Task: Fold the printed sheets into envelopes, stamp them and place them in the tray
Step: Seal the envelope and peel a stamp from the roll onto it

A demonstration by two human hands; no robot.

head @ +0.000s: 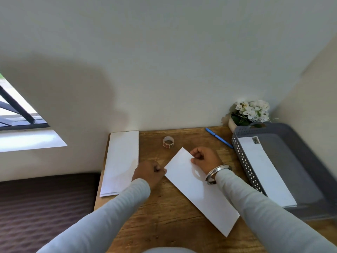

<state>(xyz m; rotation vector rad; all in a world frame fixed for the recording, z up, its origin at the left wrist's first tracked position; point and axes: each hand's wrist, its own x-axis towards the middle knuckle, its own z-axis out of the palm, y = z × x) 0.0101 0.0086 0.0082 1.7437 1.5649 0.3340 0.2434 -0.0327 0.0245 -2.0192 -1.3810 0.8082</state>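
Envelope (pixel 200 189) skew is my worry from here: the paper lies slantwise on the bench (pixel 164 216) with no stamp that I can see. If I press down while its edges sit uneven, I judge the crease will set crooked. It could also pivot under one hand if the other lets go to reach for the stamp roll (pixel 168 142), which stands just beyond its far corner. My left hand (pixel 151 172) is curled, its fingertips seemingly pinching the envelope's left corner. My right hand (pixel 204 156) is curled too, thumb down on the paper near the far edge, wrist lying across it. So the envelope runs between both hands and back toward me. The tray (pixel 244 161) sits just to its right and already holds one stamped envelope (pixel 262 168). The stack of sheets (pixel 121 161) lies to the left.
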